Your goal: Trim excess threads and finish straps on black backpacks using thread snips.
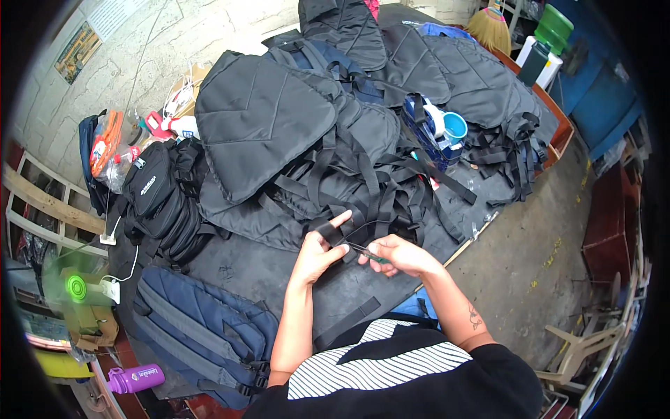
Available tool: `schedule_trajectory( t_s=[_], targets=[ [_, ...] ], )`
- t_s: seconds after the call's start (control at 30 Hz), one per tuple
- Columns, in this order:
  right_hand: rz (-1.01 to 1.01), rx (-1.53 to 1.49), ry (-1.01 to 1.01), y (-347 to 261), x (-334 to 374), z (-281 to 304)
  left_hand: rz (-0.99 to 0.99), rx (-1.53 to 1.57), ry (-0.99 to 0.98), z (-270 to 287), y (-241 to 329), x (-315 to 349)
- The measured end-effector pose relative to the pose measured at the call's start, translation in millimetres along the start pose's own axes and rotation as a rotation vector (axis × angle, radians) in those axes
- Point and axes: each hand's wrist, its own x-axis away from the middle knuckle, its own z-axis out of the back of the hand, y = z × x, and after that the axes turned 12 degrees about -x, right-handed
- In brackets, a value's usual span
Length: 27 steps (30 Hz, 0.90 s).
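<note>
My left hand [315, 257] is closed on a black webbing strap [325, 229], its index finger stretched out past it. In my right hand [408, 255] is a small pair of thread snips [377, 259] with a green handle. Their metal blades point left, toward the strap and my left thumb; whether they touch the strap I cannot make out. Just beyond both hands lies a tangle of black straps [363, 171]. These hang from a heap of black padded bag panels [269, 119] on the dark table [241, 258].
A navy backpack [202, 328] lies at the near left, with a purple bottle [136, 378] beside it. A black bag [157, 192] stands farther left, near a spinning green fan [78, 288]. Right of the heap sits a light-blue cup [455, 128]. The table's edge [474, 237] runs along the right.
</note>
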Motion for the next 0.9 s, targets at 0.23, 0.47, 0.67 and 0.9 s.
schedule_trajectory(
  t_s=[0.23,0.47,0.67,0.9],
  targets=[
    [0.207,-0.133,0.006,18.3,-14.0,-5.7,-0.055,-0.309,0.054,-3.9,-2.8,2.4],
    [0.446,-0.250,0.035,22.2,-16.0,-20.4,0.009,0.413,-0.030,-0.1,-10.9,-0.3],
    [0.533,-0.326,0.192,25.9,-22.1,-32.3,-0.054,0.413,0.142,-12.0,-14.1,0.6],
    [0.529,-0.318,0.178,27.0,-26.1,-30.6,0.039,0.517,0.054,-7.9,-13.8,-0.1]
  ],
)
